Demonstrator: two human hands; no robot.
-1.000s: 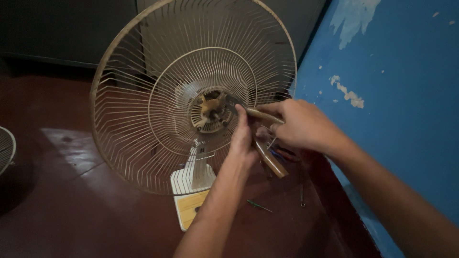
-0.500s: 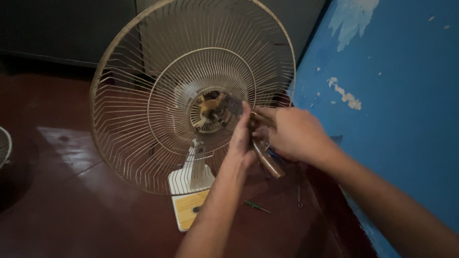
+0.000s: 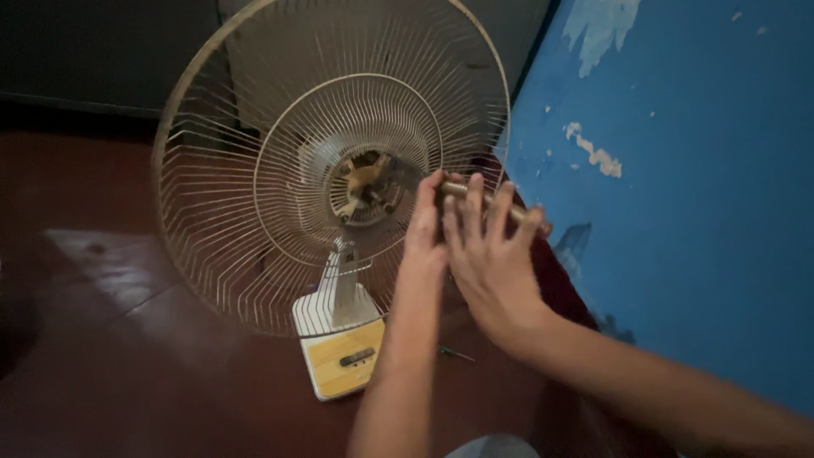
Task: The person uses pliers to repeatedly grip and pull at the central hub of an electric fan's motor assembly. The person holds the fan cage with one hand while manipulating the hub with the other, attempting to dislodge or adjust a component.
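One wire fan guard (image 3: 254, 178) is standing on one pale base (image 3: 339, 339) with a yellow panel, over a dark red floor (image 3: 127, 373); inside the guard, one motor hub (image 3: 366, 188) is sitting exposed; right of the hub, the left hand (image 3: 426, 225) is pressing against a brownish rod-like tool (image 3: 462, 190), its grip unclear; the right hand (image 3: 492, 254), fingers spread, is lying over the tool, not clasping; below the guard, one screwdriver (image 3: 455, 353) is lying; right of the guard, one blue wall (image 3: 678, 212) is standing.

wire metal fan guard (image 3: 254, 195); peeling painted wall (image 3: 678, 170)
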